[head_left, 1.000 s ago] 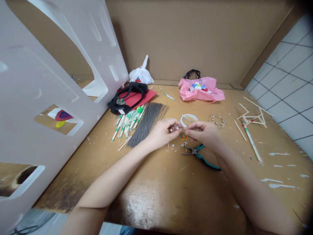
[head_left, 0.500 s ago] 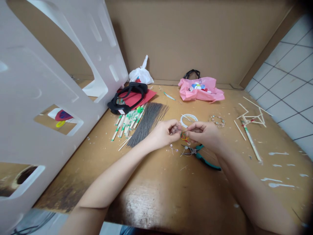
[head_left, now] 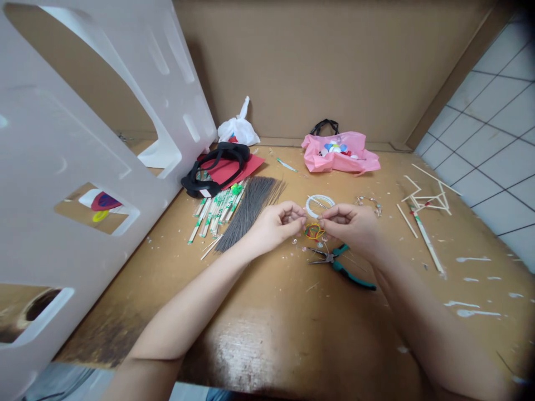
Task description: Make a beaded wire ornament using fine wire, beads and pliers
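Observation:
My left hand [head_left: 278, 225] is closed in a pinch above the middle of the table. Facing it, my right hand [head_left: 353, 223] pinches too, a small gap between the fingertips. A thin strand with small clear beads [head_left: 320, 245] hangs between and below them; its ends are too fine to follow into the fingers. Below the gap lie coloured rubber bands [head_left: 313, 231]. Just behind the fingertips is a white ring-shaped coil [head_left: 308, 207] with thin metal pieces across it. Needle-nose pliers [head_left: 353, 277] with teal handles lie in front of my right hand.
A bundle of grey wires [head_left: 246, 214] and wrapped chopsticks [head_left: 200, 220] lie left, near a black strap [head_left: 188, 181]. Behind are a white bag [head_left: 238, 131] and pink bag [head_left: 313, 161]. A beaded loop [head_left: 378, 209] and stick frame [head_left: 426, 203] lie right.
My hands have moved slightly apart. The hanging beads have shifted up and right, closer to my fingers, and the rubber bands show more fully. The whole view has shifted slightly.

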`<action>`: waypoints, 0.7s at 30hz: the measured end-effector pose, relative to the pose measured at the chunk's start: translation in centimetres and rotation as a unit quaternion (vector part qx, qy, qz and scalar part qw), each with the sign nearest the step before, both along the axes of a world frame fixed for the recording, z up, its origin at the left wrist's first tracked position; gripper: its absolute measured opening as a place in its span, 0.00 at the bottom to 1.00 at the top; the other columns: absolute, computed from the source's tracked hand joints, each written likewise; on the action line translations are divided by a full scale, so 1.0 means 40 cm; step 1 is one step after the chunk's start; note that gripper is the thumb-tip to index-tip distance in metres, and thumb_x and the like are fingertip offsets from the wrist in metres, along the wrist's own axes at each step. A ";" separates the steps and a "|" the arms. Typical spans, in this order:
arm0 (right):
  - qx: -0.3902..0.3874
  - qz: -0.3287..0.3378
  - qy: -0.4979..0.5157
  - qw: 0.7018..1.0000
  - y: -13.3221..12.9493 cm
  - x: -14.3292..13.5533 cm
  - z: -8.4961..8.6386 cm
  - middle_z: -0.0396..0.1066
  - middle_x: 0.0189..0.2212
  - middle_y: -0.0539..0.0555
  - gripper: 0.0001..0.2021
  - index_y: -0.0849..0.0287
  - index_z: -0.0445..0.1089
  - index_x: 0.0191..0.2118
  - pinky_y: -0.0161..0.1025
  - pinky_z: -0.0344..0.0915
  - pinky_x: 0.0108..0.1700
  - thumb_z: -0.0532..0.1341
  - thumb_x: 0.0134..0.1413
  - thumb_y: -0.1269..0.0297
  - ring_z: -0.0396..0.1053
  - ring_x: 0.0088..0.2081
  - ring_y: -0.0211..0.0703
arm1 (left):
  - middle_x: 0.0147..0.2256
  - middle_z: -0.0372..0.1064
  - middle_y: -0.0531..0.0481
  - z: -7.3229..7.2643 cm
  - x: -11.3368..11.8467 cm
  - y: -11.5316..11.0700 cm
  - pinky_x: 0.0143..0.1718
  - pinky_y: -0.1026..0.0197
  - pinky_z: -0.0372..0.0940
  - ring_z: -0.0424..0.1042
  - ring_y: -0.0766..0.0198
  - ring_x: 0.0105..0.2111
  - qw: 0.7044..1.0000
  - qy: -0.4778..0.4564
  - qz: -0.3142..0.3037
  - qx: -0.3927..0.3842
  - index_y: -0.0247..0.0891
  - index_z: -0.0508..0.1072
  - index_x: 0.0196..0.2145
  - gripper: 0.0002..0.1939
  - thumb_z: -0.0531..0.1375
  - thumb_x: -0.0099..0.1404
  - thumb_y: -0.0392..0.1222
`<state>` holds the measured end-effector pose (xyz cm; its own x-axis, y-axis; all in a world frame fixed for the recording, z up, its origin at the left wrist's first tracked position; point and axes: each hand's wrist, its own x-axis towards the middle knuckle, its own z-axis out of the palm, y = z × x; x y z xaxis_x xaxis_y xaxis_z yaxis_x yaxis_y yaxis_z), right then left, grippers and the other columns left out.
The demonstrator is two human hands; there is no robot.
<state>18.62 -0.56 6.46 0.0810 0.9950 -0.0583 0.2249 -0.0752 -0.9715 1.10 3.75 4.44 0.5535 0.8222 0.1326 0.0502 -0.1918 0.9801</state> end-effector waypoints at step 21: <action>0.017 -0.019 -0.021 0.999 -0.006 0.005 0.010 0.70 0.17 0.49 0.09 0.58 0.69 0.24 0.35 0.67 0.23 0.66 0.35 0.60 0.68 0.19 0.38 | 0.28 0.72 0.48 0.018 -0.008 0.000 0.29 0.65 0.66 0.70 0.70 0.25 0.998 -0.040 -0.007 -0.037 0.32 0.69 0.35 0.10 0.59 0.60 0.42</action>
<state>18.83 -0.81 6.85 0.1199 0.9926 -0.0205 0.2626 -0.0516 -0.9635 0.77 3.74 5.15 0.5545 0.8240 0.1165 -0.0313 -0.1192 0.9924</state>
